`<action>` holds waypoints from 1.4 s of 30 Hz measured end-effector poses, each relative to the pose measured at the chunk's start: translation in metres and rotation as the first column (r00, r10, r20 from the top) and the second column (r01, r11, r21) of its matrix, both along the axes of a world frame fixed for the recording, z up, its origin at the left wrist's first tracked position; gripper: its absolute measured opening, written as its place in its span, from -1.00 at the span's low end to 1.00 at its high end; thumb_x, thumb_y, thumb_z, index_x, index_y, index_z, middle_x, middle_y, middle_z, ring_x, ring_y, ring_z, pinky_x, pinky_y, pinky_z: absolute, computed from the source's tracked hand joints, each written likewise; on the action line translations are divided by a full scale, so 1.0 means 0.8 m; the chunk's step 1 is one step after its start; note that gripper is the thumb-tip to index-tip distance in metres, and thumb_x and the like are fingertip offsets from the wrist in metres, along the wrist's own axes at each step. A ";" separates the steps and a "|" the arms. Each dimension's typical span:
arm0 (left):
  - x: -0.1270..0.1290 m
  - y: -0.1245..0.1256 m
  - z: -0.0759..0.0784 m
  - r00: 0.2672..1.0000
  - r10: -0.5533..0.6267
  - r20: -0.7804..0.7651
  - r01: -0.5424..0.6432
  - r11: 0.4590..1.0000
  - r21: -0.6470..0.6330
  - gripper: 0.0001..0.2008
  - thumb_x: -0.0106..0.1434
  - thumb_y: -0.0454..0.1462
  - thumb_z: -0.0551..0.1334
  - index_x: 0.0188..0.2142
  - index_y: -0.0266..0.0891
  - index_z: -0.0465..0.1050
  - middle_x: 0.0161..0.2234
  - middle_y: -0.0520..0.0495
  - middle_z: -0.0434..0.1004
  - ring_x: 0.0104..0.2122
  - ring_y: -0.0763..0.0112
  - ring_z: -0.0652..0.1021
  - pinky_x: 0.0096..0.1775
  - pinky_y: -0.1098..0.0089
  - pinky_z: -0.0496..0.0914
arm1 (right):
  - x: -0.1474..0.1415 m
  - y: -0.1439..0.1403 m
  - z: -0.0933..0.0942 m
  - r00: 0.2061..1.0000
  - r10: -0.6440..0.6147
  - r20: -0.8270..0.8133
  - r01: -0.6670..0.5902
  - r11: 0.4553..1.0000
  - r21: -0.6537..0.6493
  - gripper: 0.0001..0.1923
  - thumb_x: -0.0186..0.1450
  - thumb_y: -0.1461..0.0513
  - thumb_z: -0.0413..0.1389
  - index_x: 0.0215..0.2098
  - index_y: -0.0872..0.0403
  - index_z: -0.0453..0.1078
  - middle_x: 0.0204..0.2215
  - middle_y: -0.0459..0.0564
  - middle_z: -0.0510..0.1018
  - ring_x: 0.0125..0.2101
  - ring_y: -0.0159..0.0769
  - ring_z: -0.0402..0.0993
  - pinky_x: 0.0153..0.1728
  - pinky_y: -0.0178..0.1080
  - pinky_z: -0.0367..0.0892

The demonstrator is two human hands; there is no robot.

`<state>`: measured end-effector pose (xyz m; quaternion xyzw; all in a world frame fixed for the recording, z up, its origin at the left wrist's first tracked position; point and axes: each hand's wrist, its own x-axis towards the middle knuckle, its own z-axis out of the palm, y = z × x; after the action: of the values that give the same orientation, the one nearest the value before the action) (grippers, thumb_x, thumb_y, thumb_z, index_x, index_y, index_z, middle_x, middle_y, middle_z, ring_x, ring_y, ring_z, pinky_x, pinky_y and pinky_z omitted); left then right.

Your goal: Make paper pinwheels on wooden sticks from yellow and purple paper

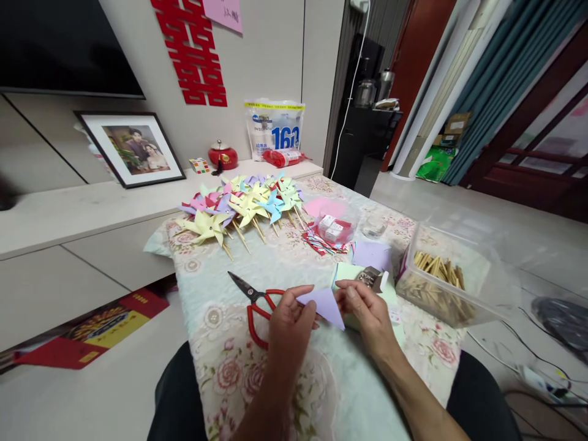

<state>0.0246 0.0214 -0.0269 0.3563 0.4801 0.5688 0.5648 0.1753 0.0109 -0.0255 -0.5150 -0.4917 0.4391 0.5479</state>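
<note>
A folded triangle of purple paper is held over the table, one corner pointing down. My left hand pinches its left side between thumb and fingers. At the paper's right edge, my right hand has its fingers curled, with the fingertips on or just behind the edge. Red-handled scissors lie beside my left hand, blades toward the far left. Beneath and beyond my right hand are pale green paper sheets, a purple sheet and a dark metallic item.
Several paper pinwheels on sticks lie at the table's far left. A clear bin of short sticks stands right. Farther back are a clear container, striped strips and a small clear dish. A cabinet borders the left.
</note>
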 end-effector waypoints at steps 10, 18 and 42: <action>0.010 -0.010 0.009 0.981 -0.172 0.094 0.170 0.985 0.034 -0.66 0.02 -0.28 0.36 -0.16 -0.26 0.55 -0.52 0.06 0.49 -0.54 0.47 0.46 -0.45 0.46 0.39 | 0.003 0.003 -0.012 0.979 -0.016 -0.202 -0.003 0.995 -0.096 -0.60 0.15 0.00 0.33 -0.18 0.10 0.52 -0.62 -0.19 0.42 -0.64 -0.46 0.22 -0.60 -0.36 0.08; 0.007 -0.013 0.008 0.938 -0.284 0.198 0.276 0.959 0.068 -0.60 0.00 -0.30 0.44 -0.12 -0.25 0.54 -0.42 0.01 0.52 -0.45 0.44 0.49 -0.43 0.45 0.41 | 0.001 -0.001 -0.013 0.952 0.000 -0.308 -0.044 0.990 -0.136 -0.61 0.11 0.01 0.36 -0.23 0.09 0.54 -0.63 -0.17 0.46 -0.68 -0.44 0.28 -0.65 -0.36 0.17; 0.001 -0.001 0.001 0.957 -0.159 0.243 0.187 0.978 -0.095 -0.73 0.02 -0.15 0.41 -0.38 -0.26 0.46 -0.55 0.04 0.49 -0.60 0.46 0.42 -0.52 0.42 0.33 | 0.006 -0.013 -0.005 0.929 0.316 -0.194 -0.321 0.947 0.003 -0.50 0.29 -0.05 0.20 0.05 0.09 0.42 -0.41 -0.08 0.49 -0.46 -0.33 0.40 -0.41 -0.28 0.29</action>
<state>0.0252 0.0209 -0.0264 0.2936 0.4096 0.5260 0.6851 0.1801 0.0006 -0.0294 -0.3915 -0.5074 0.5765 0.5068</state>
